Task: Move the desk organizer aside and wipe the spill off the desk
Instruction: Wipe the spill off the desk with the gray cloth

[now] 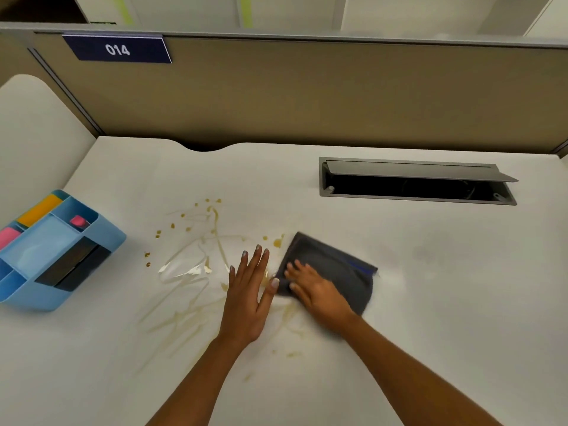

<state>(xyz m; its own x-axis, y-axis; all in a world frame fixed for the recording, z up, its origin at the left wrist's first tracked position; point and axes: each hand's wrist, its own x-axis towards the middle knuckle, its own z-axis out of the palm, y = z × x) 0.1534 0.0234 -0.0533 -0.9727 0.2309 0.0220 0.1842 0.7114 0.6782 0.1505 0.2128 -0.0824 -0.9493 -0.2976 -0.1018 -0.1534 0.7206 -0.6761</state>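
Two hands are over the worktop (430,272): the left hand (249,299) and the right hand (319,293). There is one dark cloth (335,265), one blue desk organizer (101,238), one smeared brownish spill (196,259), one open cable hatch (415,184) and one number plate (118,49) reading 014.

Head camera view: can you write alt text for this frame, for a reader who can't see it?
A person's right hand presses a dark grey cloth flat on a white desk, beside a brownish spill of drops and streaks; the left hand rests open on the desk amid the smears. A blue desk organizer sits at the left, clear of the spill.
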